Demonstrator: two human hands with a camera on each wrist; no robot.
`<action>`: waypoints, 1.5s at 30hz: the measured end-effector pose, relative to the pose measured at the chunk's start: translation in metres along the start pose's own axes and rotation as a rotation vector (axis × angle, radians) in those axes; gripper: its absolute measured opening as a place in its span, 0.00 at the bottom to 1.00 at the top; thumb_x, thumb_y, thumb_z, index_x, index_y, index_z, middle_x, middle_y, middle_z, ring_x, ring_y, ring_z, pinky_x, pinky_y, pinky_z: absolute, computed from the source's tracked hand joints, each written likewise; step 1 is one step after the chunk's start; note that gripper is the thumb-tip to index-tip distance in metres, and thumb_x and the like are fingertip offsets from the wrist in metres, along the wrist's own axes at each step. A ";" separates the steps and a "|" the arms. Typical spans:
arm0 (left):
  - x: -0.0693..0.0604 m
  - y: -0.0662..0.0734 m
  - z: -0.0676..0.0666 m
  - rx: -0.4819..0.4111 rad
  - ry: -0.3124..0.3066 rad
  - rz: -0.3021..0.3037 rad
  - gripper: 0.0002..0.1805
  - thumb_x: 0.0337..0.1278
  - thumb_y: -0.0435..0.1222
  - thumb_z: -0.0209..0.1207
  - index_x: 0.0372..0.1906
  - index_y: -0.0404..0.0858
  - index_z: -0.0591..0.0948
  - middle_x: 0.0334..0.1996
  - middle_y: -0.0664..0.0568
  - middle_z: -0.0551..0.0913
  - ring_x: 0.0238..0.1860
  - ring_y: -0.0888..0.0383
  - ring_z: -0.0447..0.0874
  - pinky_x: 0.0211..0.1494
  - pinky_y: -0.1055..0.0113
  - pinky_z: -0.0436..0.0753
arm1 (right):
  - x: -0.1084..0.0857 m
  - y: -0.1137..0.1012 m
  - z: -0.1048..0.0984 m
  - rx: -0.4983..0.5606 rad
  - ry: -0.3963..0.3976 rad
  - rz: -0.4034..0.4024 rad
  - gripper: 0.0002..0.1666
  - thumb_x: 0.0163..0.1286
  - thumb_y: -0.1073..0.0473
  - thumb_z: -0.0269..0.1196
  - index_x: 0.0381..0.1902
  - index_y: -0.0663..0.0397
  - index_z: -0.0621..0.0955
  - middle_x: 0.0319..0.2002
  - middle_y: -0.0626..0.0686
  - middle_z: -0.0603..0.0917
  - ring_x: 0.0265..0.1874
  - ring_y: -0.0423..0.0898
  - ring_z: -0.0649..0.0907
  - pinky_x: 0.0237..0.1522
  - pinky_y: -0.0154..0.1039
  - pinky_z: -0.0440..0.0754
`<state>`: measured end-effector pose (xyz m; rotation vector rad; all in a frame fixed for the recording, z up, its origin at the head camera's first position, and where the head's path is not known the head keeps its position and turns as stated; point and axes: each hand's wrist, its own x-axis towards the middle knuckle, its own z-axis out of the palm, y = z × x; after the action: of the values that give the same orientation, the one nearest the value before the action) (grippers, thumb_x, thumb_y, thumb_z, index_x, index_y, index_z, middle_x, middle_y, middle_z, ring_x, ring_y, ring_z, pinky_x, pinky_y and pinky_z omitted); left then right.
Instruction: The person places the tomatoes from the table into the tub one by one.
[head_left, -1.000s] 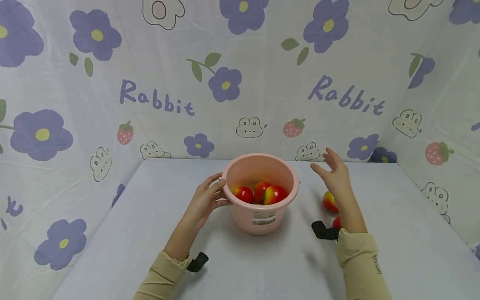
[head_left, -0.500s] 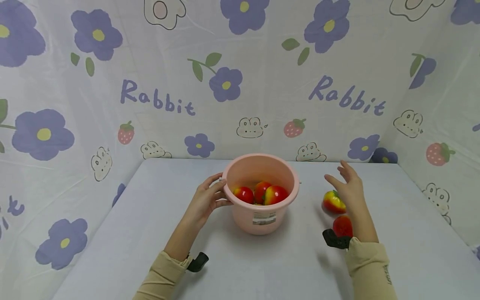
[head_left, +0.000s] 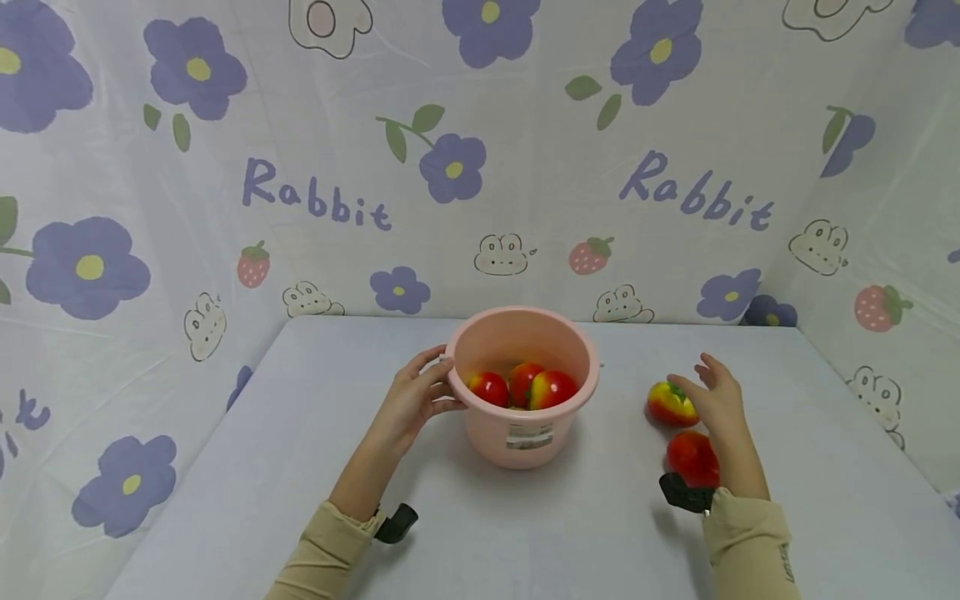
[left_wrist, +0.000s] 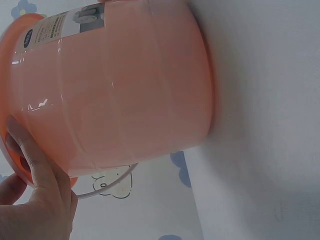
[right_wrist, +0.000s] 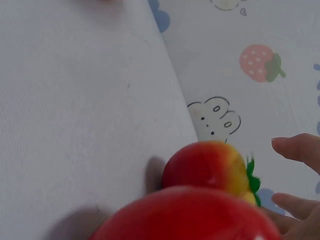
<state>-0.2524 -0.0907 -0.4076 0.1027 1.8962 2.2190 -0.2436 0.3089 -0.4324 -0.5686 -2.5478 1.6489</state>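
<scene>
A pink plastic bucket stands upright on the table. My left hand grips its left rim, with the thumb at the rim and fingers against the outer wall, as the left wrist view also shows. Inside the bucket lie three visible red-and-yellow fruits, one of them a fruit at the right. My right hand hovers with parted fingers over a red-and-yellow fruit with a green leafy top. Nearer me, a redder fruit is partly covered by that hand and wrist. Both loose fruits loom large in the right wrist view.
The white tabletop ends at a fabric backdrop printed with flowers and rabbits, which also rises along both sides. A thin bucket handle hangs behind the bucket. Black camera mounts stick out from both wrists.
My right hand has moved right and down toward me, away from the bucket and lower over the loose fruits, uncovering more of them. My left hand and the bucket stay put.
</scene>
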 end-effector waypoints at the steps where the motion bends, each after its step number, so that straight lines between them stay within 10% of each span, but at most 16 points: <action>1: 0.000 0.000 0.000 -0.001 -0.001 -0.001 0.26 0.70 0.43 0.53 0.70 0.45 0.65 0.63 0.34 0.72 0.40 0.60 0.85 0.48 0.63 0.88 | 0.000 0.003 -0.001 -0.003 -0.004 0.007 0.48 0.72 0.51 0.56 0.78 0.54 0.42 0.77 0.65 0.50 0.77 0.63 0.51 0.75 0.60 0.55; 20: 0.000 0.001 0.000 -0.015 -0.014 -0.001 0.26 0.70 0.43 0.53 0.70 0.45 0.66 0.63 0.34 0.72 0.40 0.60 0.85 0.48 0.63 0.88 | 0.004 0.016 -0.008 -0.140 -0.195 0.062 0.51 0.71 0.48 0.57 0.78 0.58 0.42 0.75 0.71 0.47 0.74 0.69 0.51 0.73 0.69 0.51; 45: 0.002 0.001 -0.001 -0.026 -0.002 -0.005 0.25 0.70 0.43 0.53 0.69 0.45 0.66 0.62 0.34 0.73 0.39 0.60 0.85 0.47 0.64 0.88 | 0.002 0.017 -0.006 -0.104 -0.130 0.051 0.48 0.72 0.50 0.57 0.78 0.56 0.44 0.75 0.70 0.51 0.74 0.68 0.55 0.74 0.64 0.53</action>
<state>-0.2542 -0.0913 -0.4074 0.0955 1.8642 2.2382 -0.2395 0.3215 -0.4454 -0.5546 -2.7473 1.6281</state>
